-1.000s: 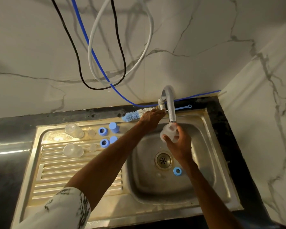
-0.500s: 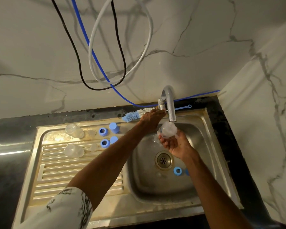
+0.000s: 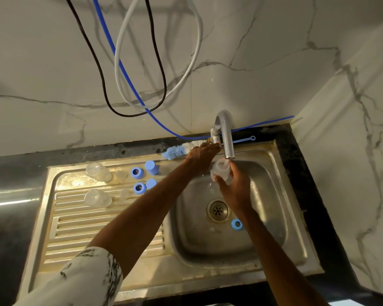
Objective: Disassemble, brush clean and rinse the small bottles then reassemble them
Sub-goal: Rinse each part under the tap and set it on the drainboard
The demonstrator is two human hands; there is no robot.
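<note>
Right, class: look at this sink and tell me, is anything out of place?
One blue ring lies loose in the basin beside the drain, apart from the other blue parts on the drainboard.

We see two arms; the left arm wears a loose white sleeve printed with irregular black streaks and blotches, much like brush marks or marble veining; the darkest marks gather along its hem; the hem ends near the elbow, and the forearm beyond it is bare down to the left hand; the right arm is bare from the frame's edge to the right hand; both forearms are slender, narrowing at the wrists; we cannot make out finer detail on the fingers.
</note>
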